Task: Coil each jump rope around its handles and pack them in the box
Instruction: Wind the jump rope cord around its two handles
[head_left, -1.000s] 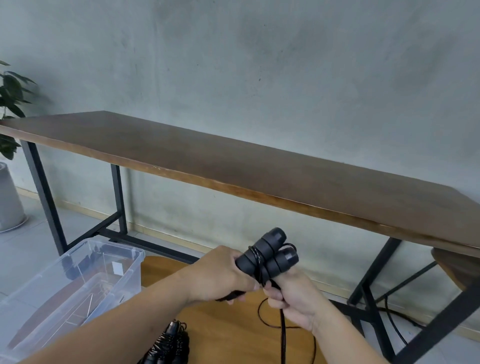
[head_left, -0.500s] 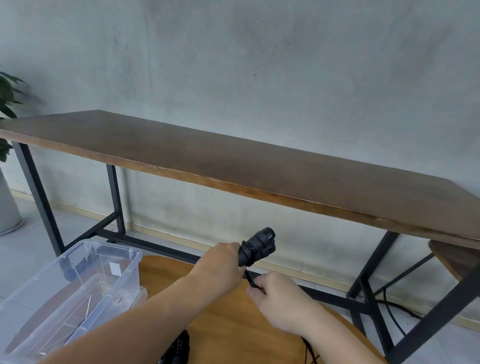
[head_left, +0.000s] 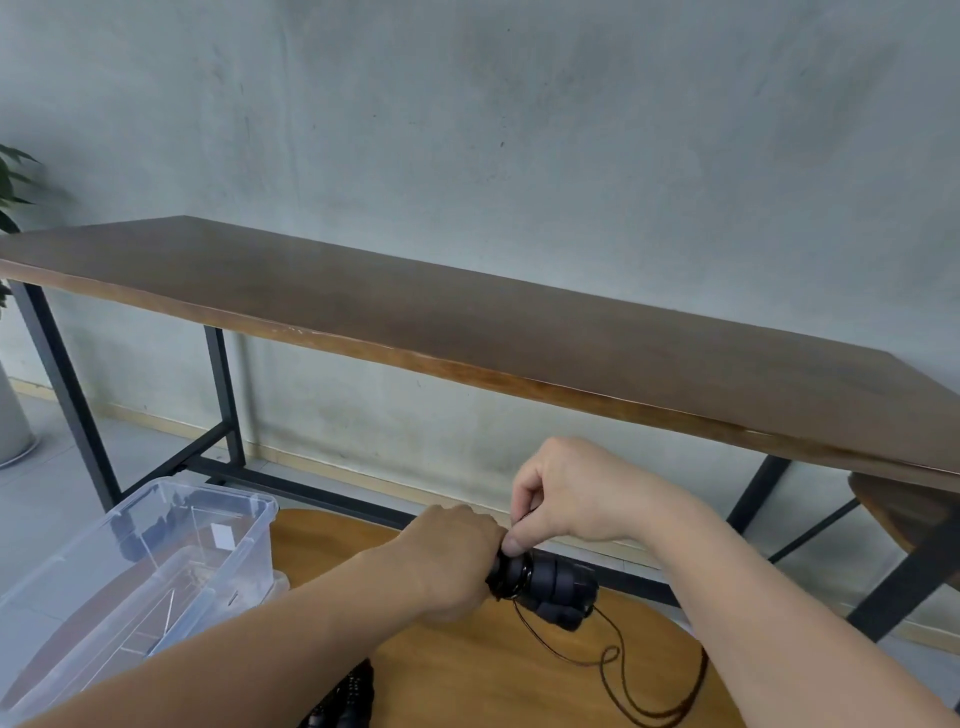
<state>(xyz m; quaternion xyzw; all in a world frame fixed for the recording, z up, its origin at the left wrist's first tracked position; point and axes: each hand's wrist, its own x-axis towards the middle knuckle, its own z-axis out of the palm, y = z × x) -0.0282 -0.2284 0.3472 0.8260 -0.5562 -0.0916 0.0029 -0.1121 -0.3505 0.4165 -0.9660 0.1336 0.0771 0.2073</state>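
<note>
A clear plastic box (head_left: 156, 561) stands open at the far left. Right of the box, the left hand (head_left: 452, 558) has its grip wrapped round the black jump rope handles (head_left: 550, 579). Further right of the box, the right hand (head_left: 571, 493), below the handles a second ago, now pinches the cord (head_left: 623, 670) above them, so another turn is likely going on. Loose cord lies on the round wooden surface (head_left: 467, 670), so coiling seems unfinished. Another coiled rope (head_left: 343, 701) lies between, near the bottom edge. The path back to the box looks unobstructed.
</note>
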